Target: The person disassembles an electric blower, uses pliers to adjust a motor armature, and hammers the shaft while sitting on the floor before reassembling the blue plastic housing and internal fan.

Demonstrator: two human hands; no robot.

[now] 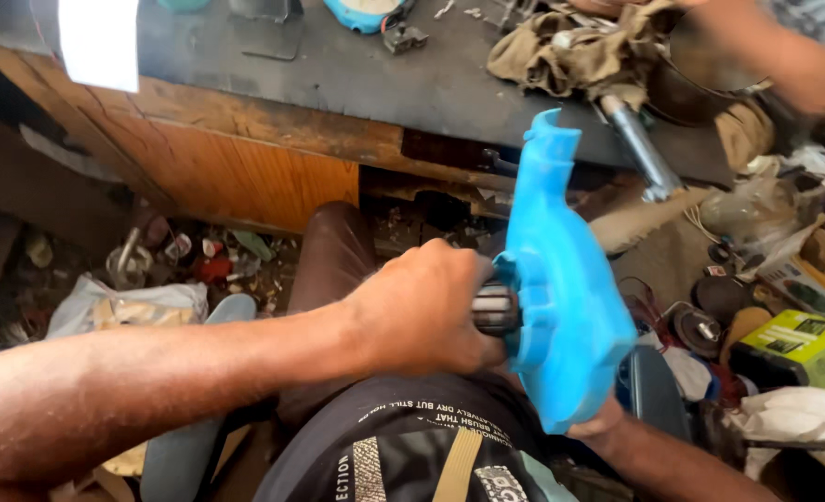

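A bright blue plastic housing (561, 307) with a curved snout pointing up stands over my lap. My left hand (422, 311) is closed around a dark ribbed cylinder (497, 310) whose end is pressed against the housing's side; I cannot tell whether it is a tool handle or a motor part. My right hand (600, 429) holds the housing from below, and only part of it shows past the housing's lower edge. My knee in brown trousers (333, 251) is just behind my left hand.
A dark-topped workbench (356, 79) with a wooden front stands ahead, carrying a tan rag (580, 51) and a metal tube (640, 144). Another person's arm (789, 60) reaches in at top right. A green-yellow box (793, 346) and scrap litter the floor on the right.
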